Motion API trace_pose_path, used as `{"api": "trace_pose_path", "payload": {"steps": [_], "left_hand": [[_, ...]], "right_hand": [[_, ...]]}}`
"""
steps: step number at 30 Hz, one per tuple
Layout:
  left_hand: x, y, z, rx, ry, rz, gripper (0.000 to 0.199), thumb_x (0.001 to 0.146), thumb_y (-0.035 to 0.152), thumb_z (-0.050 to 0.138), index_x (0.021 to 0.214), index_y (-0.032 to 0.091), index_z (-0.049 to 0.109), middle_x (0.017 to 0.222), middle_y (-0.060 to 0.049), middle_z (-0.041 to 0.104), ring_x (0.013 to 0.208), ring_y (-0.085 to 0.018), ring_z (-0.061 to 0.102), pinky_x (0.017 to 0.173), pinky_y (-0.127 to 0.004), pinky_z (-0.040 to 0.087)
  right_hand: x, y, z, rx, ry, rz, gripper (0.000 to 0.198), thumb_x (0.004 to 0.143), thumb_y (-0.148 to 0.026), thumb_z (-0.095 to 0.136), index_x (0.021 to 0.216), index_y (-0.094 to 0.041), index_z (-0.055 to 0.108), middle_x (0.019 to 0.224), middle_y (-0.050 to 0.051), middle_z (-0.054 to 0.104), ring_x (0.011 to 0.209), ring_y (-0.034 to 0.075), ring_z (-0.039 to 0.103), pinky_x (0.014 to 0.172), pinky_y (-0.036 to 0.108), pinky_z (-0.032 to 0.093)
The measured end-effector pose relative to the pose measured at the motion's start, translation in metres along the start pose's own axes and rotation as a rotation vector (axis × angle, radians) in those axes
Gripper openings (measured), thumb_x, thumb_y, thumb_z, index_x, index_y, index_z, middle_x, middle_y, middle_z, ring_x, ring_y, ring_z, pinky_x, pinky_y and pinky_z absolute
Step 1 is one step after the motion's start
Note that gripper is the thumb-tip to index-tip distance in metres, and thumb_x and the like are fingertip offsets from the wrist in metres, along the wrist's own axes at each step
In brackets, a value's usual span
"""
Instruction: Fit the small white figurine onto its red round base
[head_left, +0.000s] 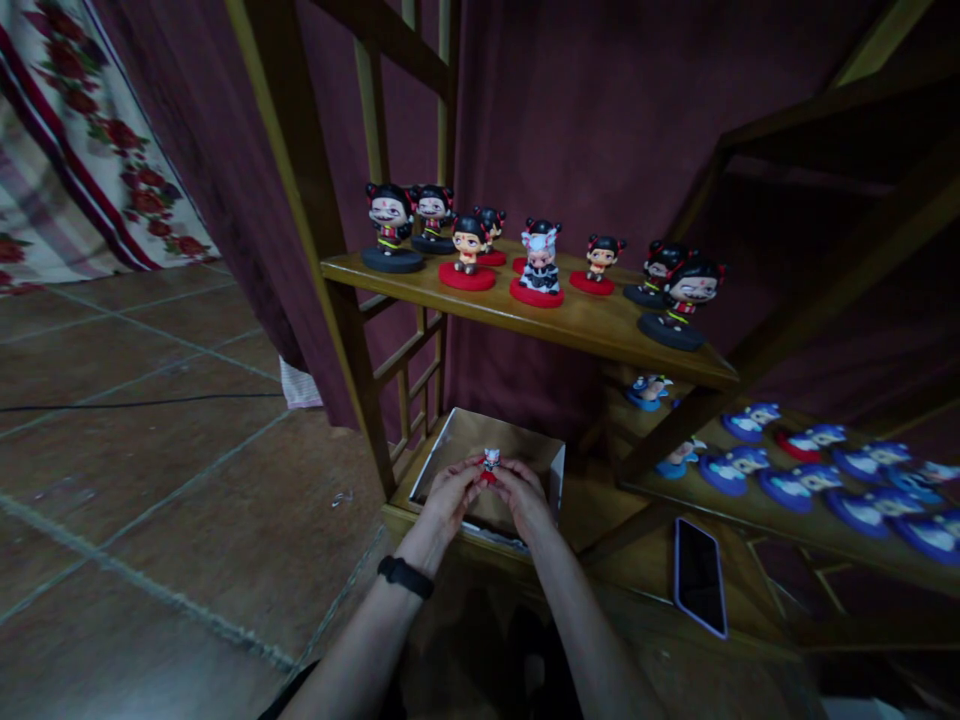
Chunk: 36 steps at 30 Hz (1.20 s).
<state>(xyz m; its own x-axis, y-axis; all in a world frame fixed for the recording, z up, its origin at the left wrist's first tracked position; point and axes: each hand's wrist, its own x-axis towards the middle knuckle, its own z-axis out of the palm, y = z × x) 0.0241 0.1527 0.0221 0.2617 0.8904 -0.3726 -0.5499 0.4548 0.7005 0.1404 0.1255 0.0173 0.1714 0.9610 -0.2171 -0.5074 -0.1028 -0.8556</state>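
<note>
Over a rectangular cardboard box point(517, 432), both hands point(451, 494) point(525, 492) pinch a small red-based figurine point(491, 461).

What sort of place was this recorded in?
Probably an indoor room with a display corner: a wooden shelf unit holds rows of figurines, a maroon curtain hangs behind it, and the floor looks tiled.

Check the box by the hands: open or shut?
Open: the brown inside of the box shows behind the held figurine, and no lid covers it.
</note>
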Motion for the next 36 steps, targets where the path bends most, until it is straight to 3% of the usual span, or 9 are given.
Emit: {"api": "trace_pose_path", "payload": {"steps": [10, 22, 36], "left_hand": [[0.0028, 0.0015, 0.0006, -0.036, 0.005, -0.049, 0.014, 0.069, 0.007, 0.063, 0.083, 0.008, 0.065, 0.058, -0.004, 0.063, 0.046, -0.006, 0.055, 0.050, -0.015, 0.050], [0.0004, 0.0026, -0.0011, -0.056, 0.046, -0.054, 0.011, 0.066, 0.005, 0.064, 0.076, 0.008, 0.066, 0.064, -0.005, 0.066, 0.047, -0.005, 0.056, 0.050, -0.014, 0.049], [0.0044, -0.0019, -0.0039, -0.054, -0.040, -0.062, 0.027, 0.064, -0.001, 0.064, 0.088, 0.011, 0.064, 0.070, -0.004, 0.067, 0.054, -0.007, 0.059, 0.054, -0.014, 0.049]], "right_hand": [[-0.0018, -0.0057, -0.0022, 0.000, -0.023, 0.032, 0.022, 0.059, -0.031, 0.071, 0.077, -0.019, 0.063, 0.080, 0.003, 0.068, 0.074, 0.016, 0.063, 0.076, 0.032, 0.047], [-0.0016, -0.0025, -0.0002, -0.048, -0.027, 0.036, 0.025, 0.059, -0.034, 0.071, 0.078, -0.019, 0.064, 0.083, 0.003, 0.068, 0.075, 0.016, 0.062, 0.076, 0.032, 0.047], [-0.0012, 0.0007, -0.0007, -0.046, -0.049, -0.022, 0.021, 0.061, -0.028, 0.069, 0.079, -0.020, 0.062, 0.085, 0.002, 0.066, 0.082, 0.016, 0.060, 0.079, 0.031, 0.045]]}}
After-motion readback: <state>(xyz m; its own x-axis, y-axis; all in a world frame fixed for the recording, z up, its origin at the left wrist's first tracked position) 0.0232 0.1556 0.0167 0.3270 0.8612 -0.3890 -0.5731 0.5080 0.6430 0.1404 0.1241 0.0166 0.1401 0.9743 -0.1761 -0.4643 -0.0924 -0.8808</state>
